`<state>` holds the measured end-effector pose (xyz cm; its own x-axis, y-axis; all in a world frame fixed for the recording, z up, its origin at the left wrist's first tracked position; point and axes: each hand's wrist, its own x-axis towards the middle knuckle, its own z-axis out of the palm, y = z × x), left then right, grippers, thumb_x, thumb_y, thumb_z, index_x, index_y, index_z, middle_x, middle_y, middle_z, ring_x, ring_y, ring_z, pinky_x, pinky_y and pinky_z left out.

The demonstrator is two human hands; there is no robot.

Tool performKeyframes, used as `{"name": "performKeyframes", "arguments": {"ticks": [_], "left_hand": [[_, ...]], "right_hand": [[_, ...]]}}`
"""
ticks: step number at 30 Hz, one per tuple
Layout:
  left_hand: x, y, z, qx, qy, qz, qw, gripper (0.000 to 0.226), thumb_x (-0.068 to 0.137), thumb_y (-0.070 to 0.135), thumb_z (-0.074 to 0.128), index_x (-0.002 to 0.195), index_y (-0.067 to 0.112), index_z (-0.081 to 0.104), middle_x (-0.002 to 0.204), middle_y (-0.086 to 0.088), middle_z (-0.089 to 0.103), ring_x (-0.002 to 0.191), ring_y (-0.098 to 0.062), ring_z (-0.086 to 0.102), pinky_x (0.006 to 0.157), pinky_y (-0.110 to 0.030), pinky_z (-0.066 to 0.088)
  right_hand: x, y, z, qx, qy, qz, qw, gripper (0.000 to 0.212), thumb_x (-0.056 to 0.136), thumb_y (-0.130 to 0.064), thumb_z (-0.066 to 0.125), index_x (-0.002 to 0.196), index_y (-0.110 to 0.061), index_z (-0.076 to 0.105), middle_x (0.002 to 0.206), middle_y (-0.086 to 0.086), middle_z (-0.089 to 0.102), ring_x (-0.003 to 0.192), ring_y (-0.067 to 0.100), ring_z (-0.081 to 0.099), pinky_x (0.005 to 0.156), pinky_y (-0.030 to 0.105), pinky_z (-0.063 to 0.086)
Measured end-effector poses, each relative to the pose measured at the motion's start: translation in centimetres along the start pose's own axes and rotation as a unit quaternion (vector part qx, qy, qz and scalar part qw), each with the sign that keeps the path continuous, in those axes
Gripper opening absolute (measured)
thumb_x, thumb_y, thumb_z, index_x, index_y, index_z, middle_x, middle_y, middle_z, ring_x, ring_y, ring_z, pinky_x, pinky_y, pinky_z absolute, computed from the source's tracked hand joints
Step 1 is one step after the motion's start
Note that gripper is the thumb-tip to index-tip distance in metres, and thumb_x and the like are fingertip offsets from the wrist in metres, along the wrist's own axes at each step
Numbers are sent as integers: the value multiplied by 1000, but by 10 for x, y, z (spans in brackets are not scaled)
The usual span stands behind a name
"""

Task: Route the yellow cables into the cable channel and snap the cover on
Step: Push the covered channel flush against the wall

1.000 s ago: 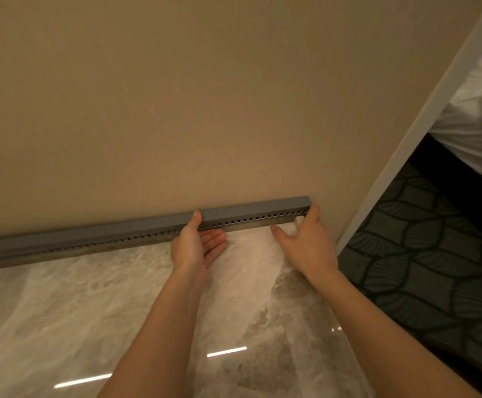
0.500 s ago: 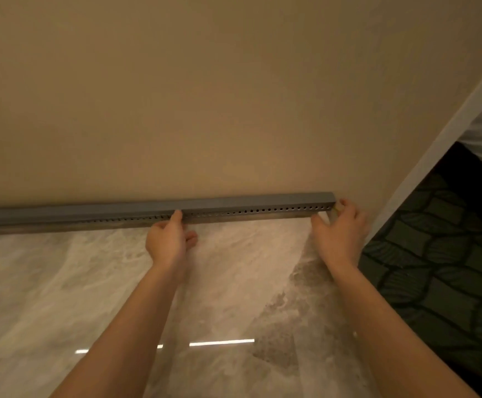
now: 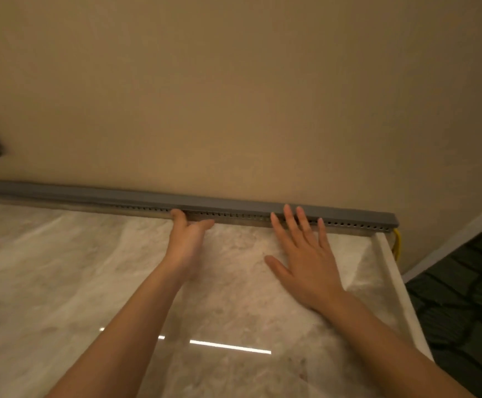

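Along the gray channel (image 3: 234,203), the left hand (image 3: 186,242) pinches its lower edge; the right hand (image 3: 305,257), now spread flat and off the end, exposes yellow cable (image 3: 397,242) there.

Dim, warm light; thin white glare streaks on the glossy pale marble countertop (image 3: 61,268); soft overall blur, wide-angle bending at edges.

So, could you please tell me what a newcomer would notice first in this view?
Probably the two bare hands: the left hand cupped against the long grey cable channel at the foot of the beige wall, the right hand spread flat beside it. Next, the yellow cables emerging below the channel's right end.
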<state>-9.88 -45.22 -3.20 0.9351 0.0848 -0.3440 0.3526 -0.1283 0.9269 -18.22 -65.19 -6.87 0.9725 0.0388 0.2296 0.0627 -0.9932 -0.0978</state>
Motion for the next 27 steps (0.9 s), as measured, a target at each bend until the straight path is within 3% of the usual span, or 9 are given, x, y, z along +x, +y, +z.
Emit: {"name": "performKeyframes", "arguments": {"ticks": [1,5,8,12,16,20,27], "left_hand": [[0,0,-4,5,-8,-1,1000,82,89,22,57,148,14,1,123,4,38,134,-21,30,91,-26,26],[-3,8,-25,52,-19,8,998,72,89,25,58,146,10,18,146,-5,36,133,-25,35,100,-30,32],[-3,16,-52,102,-46,37,993,72,88,29,59,147,13,20,152,-5,26,137,-25,30,108,-36,30],[2,28,-115,126,-82,90,985,72,88,29,59,147,15,20,154,-2,24,139,-18,25,106,-30,26],[25,32,-236,161,-71,142,974,70,88,29,59,146,16,22,153,-2,26,139,-17,27,107,-28,26],[37,29,-306,211,-61,172,960,65,88,28,57,145,19,26,152,-2,29,137,-17,29,98,-24,27],[77,30,-456,332,-65,169,926,69,90,31,55,147,16,20,156,-5,16,143,-20,11,116,-34,14]], "right_hand": [[1,-5,-1,-14,3,8,1000,70,91,-57,29,147,-31,-4,154,-1,-11,142,18,-16,113,40,-15],[13,-46,-7,6,0,21,1000,69,91,-50,38,148,-24,7,157,10,4,144,21,-8,115,40,-11],[31,-88,-13,36,5,7,999,67,92,-49,37,148,-22,11,154,8,20,144,23,1,116,39,-6],[63,-155,-14,61,32,-24,997,66,92,-46,41,147,-21,16,149,8,31,142,24,14,116,40,4],[97,-272,-6,93,44,-26,994,64,92,-45,44,146,-19,21,148,7,32,140,25,18,114,39,13],[121,-337,-3,110,22,-25,993,61,93,-46,41,145,-19,23,148,7,31,139,24,21,114,39,19],[179,-485,-4,114,-7,-48,992,60,92,-43,45,144,-20,26,147,7,33,136,24,26,110,39,25]]}}
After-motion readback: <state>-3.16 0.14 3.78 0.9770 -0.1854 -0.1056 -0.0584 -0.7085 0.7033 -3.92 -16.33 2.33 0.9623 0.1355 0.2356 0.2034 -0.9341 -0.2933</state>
